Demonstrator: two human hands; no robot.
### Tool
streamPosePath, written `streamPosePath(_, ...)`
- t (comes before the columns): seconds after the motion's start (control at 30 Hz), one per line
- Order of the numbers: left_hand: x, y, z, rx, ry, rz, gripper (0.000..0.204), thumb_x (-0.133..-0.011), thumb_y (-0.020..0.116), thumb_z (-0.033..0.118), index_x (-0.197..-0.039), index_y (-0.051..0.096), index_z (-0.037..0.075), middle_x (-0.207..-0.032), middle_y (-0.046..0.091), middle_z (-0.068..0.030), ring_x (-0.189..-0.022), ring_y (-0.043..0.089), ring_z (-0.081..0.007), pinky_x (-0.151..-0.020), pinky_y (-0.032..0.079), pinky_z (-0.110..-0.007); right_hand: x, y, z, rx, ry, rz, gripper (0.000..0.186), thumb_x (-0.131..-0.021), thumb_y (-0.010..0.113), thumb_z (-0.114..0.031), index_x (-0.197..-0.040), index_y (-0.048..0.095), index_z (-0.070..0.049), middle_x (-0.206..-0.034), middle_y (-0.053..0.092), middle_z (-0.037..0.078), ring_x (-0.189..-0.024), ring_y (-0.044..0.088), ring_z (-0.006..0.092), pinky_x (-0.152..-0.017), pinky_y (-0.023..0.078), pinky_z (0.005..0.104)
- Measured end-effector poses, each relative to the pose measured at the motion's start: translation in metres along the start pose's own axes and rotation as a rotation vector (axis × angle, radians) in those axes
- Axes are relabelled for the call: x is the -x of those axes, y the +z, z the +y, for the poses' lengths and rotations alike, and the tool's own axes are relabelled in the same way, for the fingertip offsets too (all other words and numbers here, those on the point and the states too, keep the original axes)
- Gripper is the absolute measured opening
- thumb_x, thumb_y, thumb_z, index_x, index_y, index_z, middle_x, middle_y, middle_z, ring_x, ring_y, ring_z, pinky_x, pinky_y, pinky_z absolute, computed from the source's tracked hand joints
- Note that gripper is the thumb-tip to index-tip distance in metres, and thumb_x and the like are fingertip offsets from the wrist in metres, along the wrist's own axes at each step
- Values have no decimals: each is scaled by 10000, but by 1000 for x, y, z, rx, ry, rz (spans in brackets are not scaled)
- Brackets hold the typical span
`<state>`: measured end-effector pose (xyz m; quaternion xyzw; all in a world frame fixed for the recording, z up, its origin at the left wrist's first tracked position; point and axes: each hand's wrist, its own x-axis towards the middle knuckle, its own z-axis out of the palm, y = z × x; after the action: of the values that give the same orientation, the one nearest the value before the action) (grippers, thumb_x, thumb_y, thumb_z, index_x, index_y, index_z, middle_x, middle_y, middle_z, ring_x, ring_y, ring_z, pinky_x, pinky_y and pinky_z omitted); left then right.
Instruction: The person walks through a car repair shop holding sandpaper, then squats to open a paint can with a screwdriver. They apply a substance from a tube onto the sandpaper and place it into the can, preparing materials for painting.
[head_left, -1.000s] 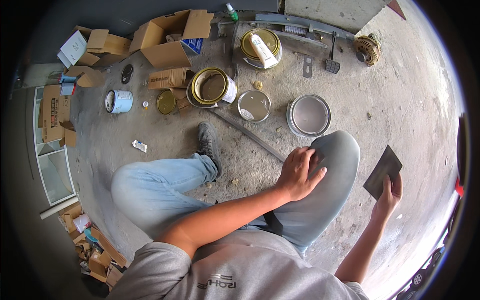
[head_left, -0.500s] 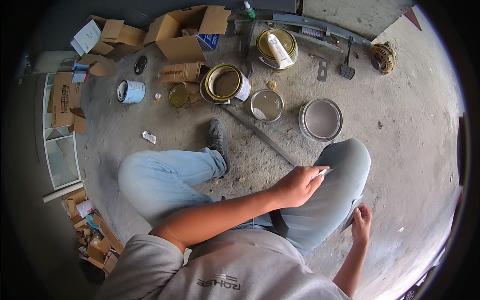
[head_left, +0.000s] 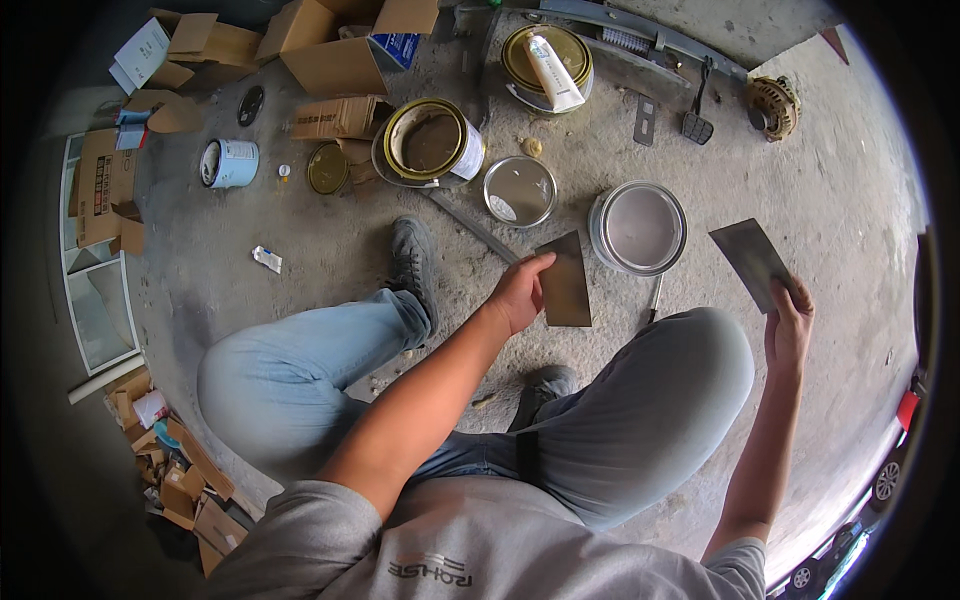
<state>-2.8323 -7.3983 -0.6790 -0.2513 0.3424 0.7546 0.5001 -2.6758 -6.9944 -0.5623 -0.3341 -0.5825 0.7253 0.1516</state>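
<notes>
My left hand (head_left: 518, 295) grips a flat rectangular metal putty spreader (head_left: 569, 290) by its left edge, thumb on top, above the floor between my knees. Out to the right, beyond my right knee, my right hand (head_left: 789, 318) pinches the lower end of a second metal putty spreader (head_left: 748, 258). Between the two blades and farther off stands an open round can (head_left: 641, 231) with a smooth grey surface inside. A thin rod with a dark end (head_left: 654, 302) lies just nearer than that can. Left of it rests a shiny round lid (head_left: 519, 192).
A large can with a gold rim (head_left: 430, 140) stands farther left; a white tube (head_left: 553, 75) lies on another lidded can. A blue can (head_left: 230, 163), cardboard boxes (head_left: 325, 60), a pedal (head_left: 697, 126) and an alternator (head_left: 773, 108) are around. A metal strip (head_left: 470, 225) crosses the floor.
Both hands have moved away from my right leg: the left forward and left, the right forward and outward. Both blades now show their broad faces. My right knee has shifted and uncovered the thin rod.
</notes>
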Motion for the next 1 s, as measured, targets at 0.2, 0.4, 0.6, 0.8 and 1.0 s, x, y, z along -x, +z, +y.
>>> streamPosePath(0.2, -14, 20, -22, 86, 47, 35, 342, -989, 563, 325, -1214, 608, 71, -1189, 693, -66, -1114, 649, -213, -1012, 473, -384, -39, 96, 14, 460, 13, -299, 228, -919, 651, -42, -1137, 695, 9, -1014, 715, 61, -944, 645, 140, -884, 489, 289)
streamPosePath(0.4, -19, 35, -23, 150, -23, -87, 395, -968, 564, 333, -1257, 593, 65, -1214, 691, -82, -1099, 659, -222, -967, 496, -385, -43, 152, 30, 1012, -269, -441, 243, -908, 587, -51, -1117, 710, -26, -960, 725, 215, -882, 718, 354, -792, 543, 391)
streamPosePath(0.6, -26, 32, -29, 149, -36, -94, 432, -987, 536, 349, -1316, 581, 73, -1216, 693, -59, -1095, 654, -202, -928, 504, -377, -67, 164, 71, 1179, -267, -524, 259, -871, 564, -48, -1076, 722, -40, -961, 718, 223, -921, 691, 405, -827, 546, 447)
streamPosePath(0.8, -27, 27, -32, 159, -37, -130, 446, -1010, 498, 338, -1346, 578, 56, -1226, 691, -57, -1093, 652, -192, -925, 507, -372, -97, 165, 110, 1226, -155, -662, 269, -817, 598, -41, -1051, 730, -23, -993, 736, 192, -969, 708, 343, -866, 544, 391)
streamPosePath(1.0, -25, 30, -31, 184, -37, -165, 437, -1014, 495, 323, -1351, 572, 54, -1233, 688, -63, -1106, 649, -198, -943, 502, -379, -105, 169, 106, 1029, 189, -821, 296, -792, 643, -29, -1067, 751, -40, -970, 753, 133, -893, 702, 227, -818, 535, 348)
